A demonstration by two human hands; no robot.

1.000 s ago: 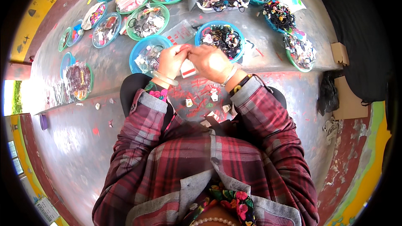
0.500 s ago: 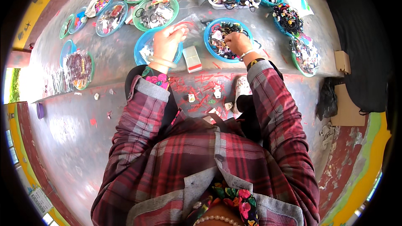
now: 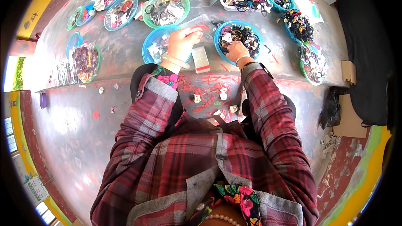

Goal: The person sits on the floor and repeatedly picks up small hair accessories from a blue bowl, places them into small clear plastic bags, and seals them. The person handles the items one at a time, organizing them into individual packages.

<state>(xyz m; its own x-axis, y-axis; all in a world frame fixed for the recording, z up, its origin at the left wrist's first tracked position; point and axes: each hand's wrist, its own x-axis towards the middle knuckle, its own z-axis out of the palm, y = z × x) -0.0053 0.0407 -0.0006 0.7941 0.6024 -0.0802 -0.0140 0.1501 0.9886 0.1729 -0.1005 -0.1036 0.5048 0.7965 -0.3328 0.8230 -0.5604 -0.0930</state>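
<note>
My left hand is raised over the right part of a blue basket containing small clear packets. Its fingers are pinched together, and a thin red strip shows just past the fingertips; I cannot tell whether they hold it. Over the near side of another blue basket, my right hand dips among black and coloured hair ties. Its fingers are curled downward, their tips partly hidden. A clear box with a red band stands between the two baskets.
Green and blue baskets of accessories, such as a green one, line the far side. A white tray heaped with hair ties stands behind. Red scraps litter the lower surface by my legs. Brown cardboard lies at the right.
The whole view has shifted slightly, so the scene sits further right. My right hand has moved nearer and lower into the basket's near side. My left hand stays pinched over its basket.
</note>
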